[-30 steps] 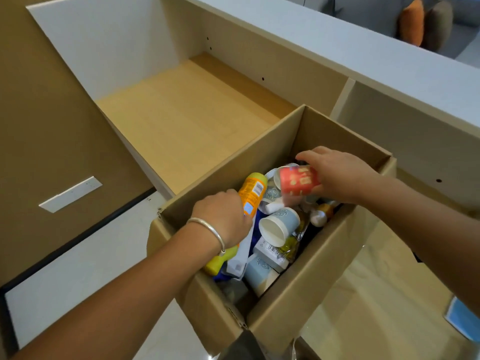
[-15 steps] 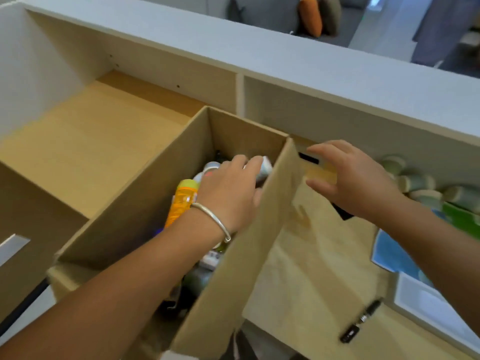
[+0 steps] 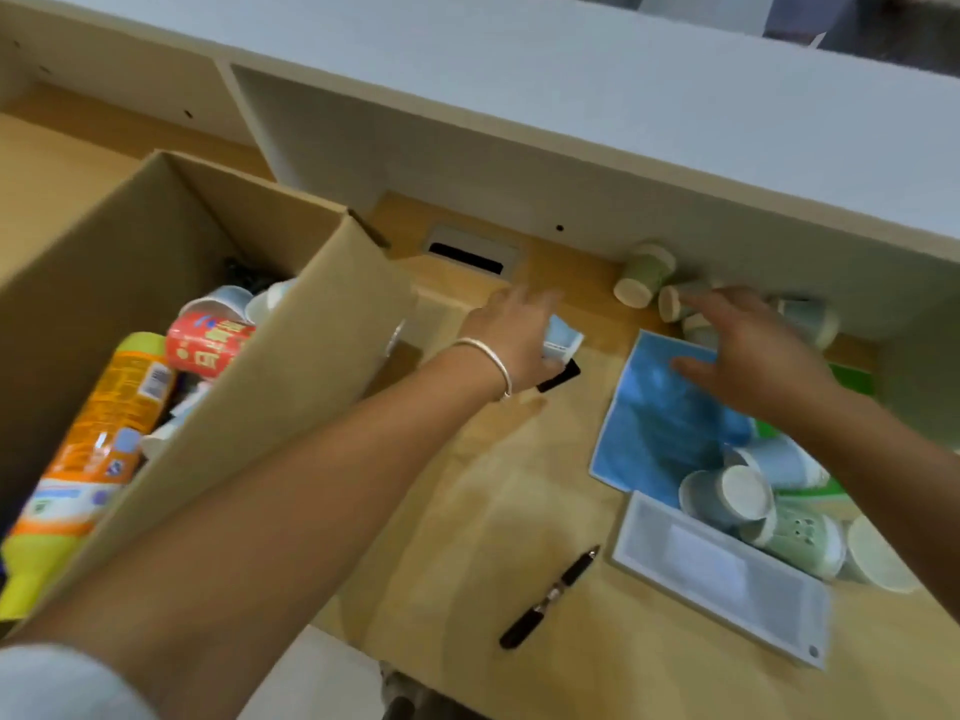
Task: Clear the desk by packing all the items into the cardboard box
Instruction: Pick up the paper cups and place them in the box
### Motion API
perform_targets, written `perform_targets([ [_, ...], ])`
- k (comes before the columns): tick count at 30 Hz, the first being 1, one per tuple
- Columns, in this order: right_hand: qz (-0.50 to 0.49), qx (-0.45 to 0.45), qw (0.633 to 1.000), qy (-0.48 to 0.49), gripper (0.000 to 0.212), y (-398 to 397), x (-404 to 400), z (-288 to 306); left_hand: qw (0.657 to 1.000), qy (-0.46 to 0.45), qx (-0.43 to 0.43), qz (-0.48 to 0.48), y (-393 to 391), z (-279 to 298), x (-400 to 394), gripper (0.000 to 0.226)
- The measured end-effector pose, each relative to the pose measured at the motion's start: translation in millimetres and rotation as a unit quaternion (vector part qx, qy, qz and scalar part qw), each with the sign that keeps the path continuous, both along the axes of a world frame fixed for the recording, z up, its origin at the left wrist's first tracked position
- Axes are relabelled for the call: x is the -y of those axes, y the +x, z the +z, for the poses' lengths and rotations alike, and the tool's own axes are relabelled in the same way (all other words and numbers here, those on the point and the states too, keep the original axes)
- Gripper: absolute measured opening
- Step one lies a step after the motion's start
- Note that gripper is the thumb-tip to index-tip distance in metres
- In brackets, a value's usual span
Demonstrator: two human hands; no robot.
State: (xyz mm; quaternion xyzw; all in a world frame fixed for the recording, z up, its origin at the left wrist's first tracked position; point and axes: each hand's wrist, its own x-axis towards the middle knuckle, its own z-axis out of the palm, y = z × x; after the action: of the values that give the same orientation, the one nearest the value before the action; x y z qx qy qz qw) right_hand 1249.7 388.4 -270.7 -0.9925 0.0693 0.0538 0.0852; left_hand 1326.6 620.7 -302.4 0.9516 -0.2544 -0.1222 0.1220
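Note:
The cardboard box [image 3: 291,387] stands open at the left, holding an orange and yellow bottle [image 3: 98,449], a red cup [image 3: 208,343] and pale paper cups. My left hand [image 3: 511,335] is past the box's right wall, low over the wooden desk [image 3: 467,511], fingers curled on a pale blue cup [image 3: 565,344]. A small black item [image 3: 560,375] lies just beneath it. My right hand [image 3: 748,356] hovers open over a blue sheet [image 3: 654,423], fingertips near paper cups [image 3: 644,275] against the back wall.
A black pen [image 3: 550,597] lies near the desk's front edge. A translucent white case [image 3: 722,576] lies to its right, with blue and green cups [image 3: 727,496] piled behind it. A cable slot [image 3: 467,257] is set in the desk. A grey shelf runs overhead.
My left hand has left the box and moved right onto the pale blue cup. My right hand has moved right, over the blue sheet. The view has swung right.

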Motion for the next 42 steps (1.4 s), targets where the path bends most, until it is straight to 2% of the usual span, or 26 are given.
perform_targets([
  [2, -0.011, -0.013, 1.000, -0.010, 0.069, 12.3, 17.9, -11.9, 0.999, 0.015, -0.027, 0.017, 10.9, -19.6, 11.5, 0.089],
  [5, 0.007, -0.009, 1.000, -0.004, 0.065, 34.0, 39.7, -31.2, 0.999, 0.030, -0.037, 0.022, 22.6, -39.3, 26.9, 0.095],
  [8, 0.013, -0.015, 1.000, -0.002, 0.058, 58.2, 54.3, -49.3, 0.998, 0.042, -0.030, 0.029, 26.9, -53.4, 41.8, 0.092],
  [14, -0.027, -0.036, 0.999, -0.016, 0.076, 90.0, 65.9, -80.2, 0.996, 0.019, -0.004, 0.088, 25.2, -80.1, 62.6, 0.080],
  [17, -0.037, -0.021, 0.999, -0.026, 0.062, 96.7, 68.2, -89.6, 0.994, -0.014, -0.010, 0.108, 24.6, -80.9, 66.7, 0.079],
  [21, -0.032, -0.014, 0.998, -0.046, 0.048, 99.0, 68.9, -92.3, 0.993, -0.041, 0.008, 0.111, 22.2, -65.3, 59.1, 0.081],
  [27, -0.048, -0.055, 0.997, -0.024, 0.059, 99.3, 49.3, -89.6, 0.994, -0.056, 0.031, 0.091, 0.0, -29.9, 26.2, 0.080],
  [32, -0.066, -0.042, 0.996, -0.034, 0.050, 105.1, 18.1, -84.8, 0.994, -0.050, 0.058, 0.084, -16.5, -7.7, 0.0, 0.079],
  [36, -0.020, -0.007, 1.000, -0.007, 0.049, 92.0, -12.5, -60.8, 0.992, -0.053, 0.084, 0.078, -28.6, 17.1, -22.1, 0.074],
  [42, 0.065, 0.094, 0.993, 0.040, 0.045, 64.9, -79.7, -1.9, 0.982, -0.097, 0.134, 0.087, -51.8, 77.7, -84.2, 0.072],
])
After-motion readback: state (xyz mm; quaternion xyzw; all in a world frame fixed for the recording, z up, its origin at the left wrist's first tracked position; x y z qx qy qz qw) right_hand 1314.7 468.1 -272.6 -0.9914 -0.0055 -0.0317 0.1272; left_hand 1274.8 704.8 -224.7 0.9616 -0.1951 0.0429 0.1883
